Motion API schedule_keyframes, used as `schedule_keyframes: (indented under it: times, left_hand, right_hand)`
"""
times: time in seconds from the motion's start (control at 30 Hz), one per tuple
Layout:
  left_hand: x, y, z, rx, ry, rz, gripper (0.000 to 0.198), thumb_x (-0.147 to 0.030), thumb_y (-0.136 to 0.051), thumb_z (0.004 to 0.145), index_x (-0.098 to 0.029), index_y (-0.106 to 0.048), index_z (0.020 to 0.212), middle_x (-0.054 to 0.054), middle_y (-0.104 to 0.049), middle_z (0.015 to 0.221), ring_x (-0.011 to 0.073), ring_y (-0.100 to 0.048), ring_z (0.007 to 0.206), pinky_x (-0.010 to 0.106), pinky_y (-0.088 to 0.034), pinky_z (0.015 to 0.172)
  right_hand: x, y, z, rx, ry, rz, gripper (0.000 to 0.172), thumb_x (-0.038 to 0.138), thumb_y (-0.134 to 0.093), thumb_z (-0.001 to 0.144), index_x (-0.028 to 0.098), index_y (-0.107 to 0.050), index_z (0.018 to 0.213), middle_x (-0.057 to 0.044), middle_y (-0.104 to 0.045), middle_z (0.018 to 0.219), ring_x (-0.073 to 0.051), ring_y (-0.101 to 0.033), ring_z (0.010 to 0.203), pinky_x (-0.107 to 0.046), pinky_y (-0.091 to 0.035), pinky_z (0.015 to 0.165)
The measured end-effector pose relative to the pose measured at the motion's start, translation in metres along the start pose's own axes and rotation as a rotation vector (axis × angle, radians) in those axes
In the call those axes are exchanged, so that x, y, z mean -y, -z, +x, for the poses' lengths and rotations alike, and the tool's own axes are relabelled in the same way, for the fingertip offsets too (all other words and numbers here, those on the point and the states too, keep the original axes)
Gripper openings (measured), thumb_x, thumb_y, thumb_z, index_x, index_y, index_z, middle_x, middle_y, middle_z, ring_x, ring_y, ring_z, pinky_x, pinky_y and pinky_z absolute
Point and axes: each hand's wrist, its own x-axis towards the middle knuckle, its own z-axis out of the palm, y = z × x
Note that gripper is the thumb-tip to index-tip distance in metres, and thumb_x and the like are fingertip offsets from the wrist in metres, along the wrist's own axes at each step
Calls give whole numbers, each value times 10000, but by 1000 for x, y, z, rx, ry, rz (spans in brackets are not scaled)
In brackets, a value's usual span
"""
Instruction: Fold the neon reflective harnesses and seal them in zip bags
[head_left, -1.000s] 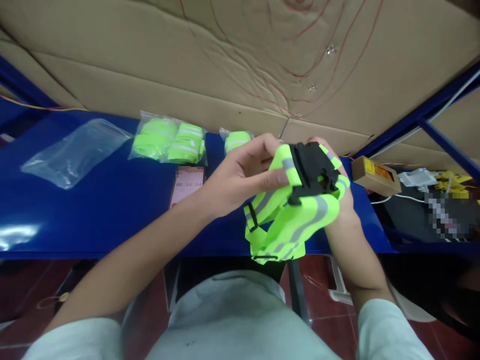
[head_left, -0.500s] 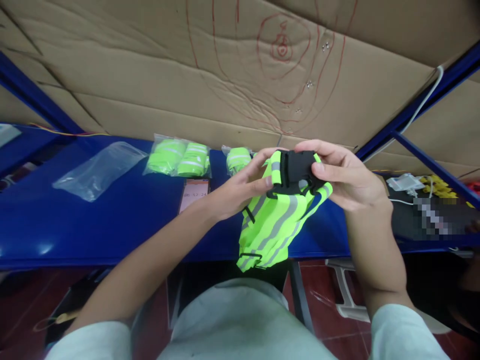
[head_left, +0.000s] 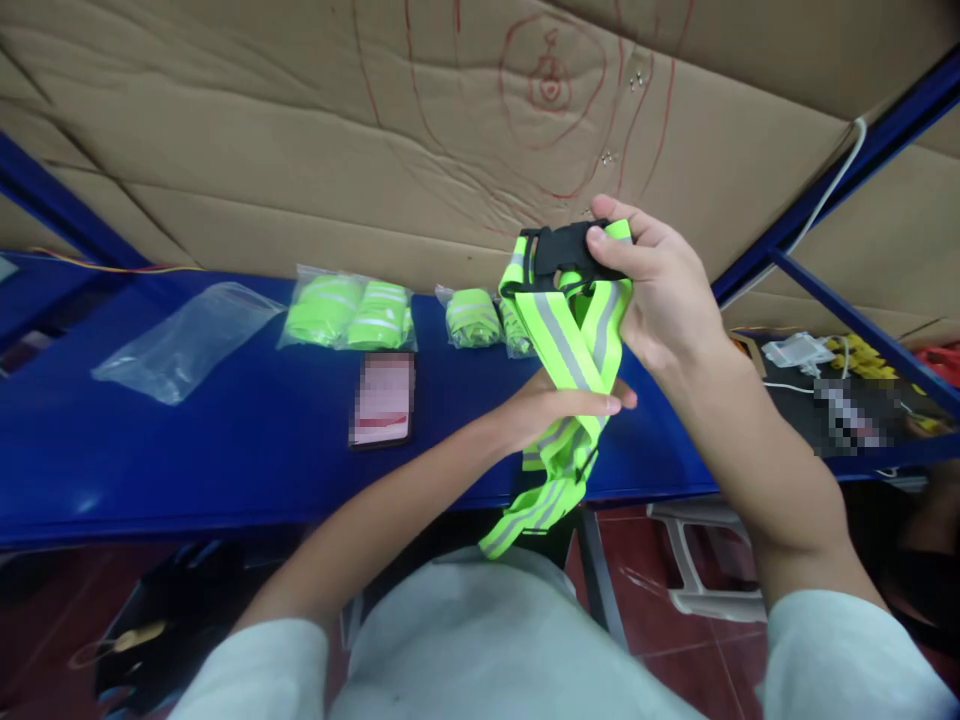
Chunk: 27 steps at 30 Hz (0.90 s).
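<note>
My right hand (head_left: 664, 280) pinches the right end of a black plastic buckle (head_left: 564, 250) between thumb and fingers. From the buckle hangs a neon-yellow reflective belt (head_left: 566, 345) with grey stripes, its straps gathered in loops. Lower down, my left hand (head_left: 551, 408) closes around the hanging straps, thumb across the front and the other fingers mostly hidden behind. Small black strap sliders show on the lower loops. The loose lower end droops over the table's front edge toward my shirt.
On the blue table (head_left: 225, 450) lie an empty clear bag (head_left: 187, 340), bagged neon belts (head_left: 322, 310), more bagged belts (head_left: 472, 318) and a phone (head_left: 382, 400). Cardboard (head_left: 262, 150) walls the back. Yellow items (head_left: 862, 358) sit at right, beyond a blue frame bar. A white stool (head_left: 697, 560) stands below.
My left hand has left the buckle and moved down onto the straps. My right hand has raised the buckle, and the belt now hangs longer and narrower.
</note>
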Motion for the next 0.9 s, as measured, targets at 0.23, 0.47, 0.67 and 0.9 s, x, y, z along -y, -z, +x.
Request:
schedule_keyframes:
  times: [0.23, 0.47, 0.67, 0.9]
  left_hand:
    - [31, 13, -24, 106, 343, -222, 403, -224, -725, 670, -164, -574, 1039, -23, -598, 602, 132, -547, 451, 233, -423, 459]
    - [43, 29, -50, 332, 668, -267, 305, -213, -698, 648, -153, -641, 941, -19, -565, 545, 122, -491, 421, 232, -402, 439]
    - [43, 26, -56, 495, 665, -297, 314, -294, -835, 683, -157, -724, 943, 52, -735, 798, 253, -767, 855, 375, -593, 897]
    - [31, 25, -65, 210, 603, -251, 656, -319, -877, 725, -243, -573, 1302, 120, -735, 1193, 184, -733, 668, 326, -621, 592]
  right_hand:
    - [-37, 54, -14, 21, -243, -18, 460, 312, -873, 763, 221, -672, 1167, -32, -733, 1021, -179, -723, 919, -319, -624, 854]
    - [-59, 106, -54, 597, -683, -65, 547, 359, -930, 687, 165, -753, 1166, -73, -776, 1064, -171, -740, 923, -237, -608, 812]
    - [-44, 96, -62, 392, -623, 34, 383, 333, -918, 696, 191, -786, 1026, -44, -778, 896, -152, -739, 746, -215, -604, 672]
    - [-33, 106, -68, 59, -514, 108, 303, 312, -861, 731, 185, -798, 998, -84, -790, 931, -176, -732, 742, -251, -589, 685]
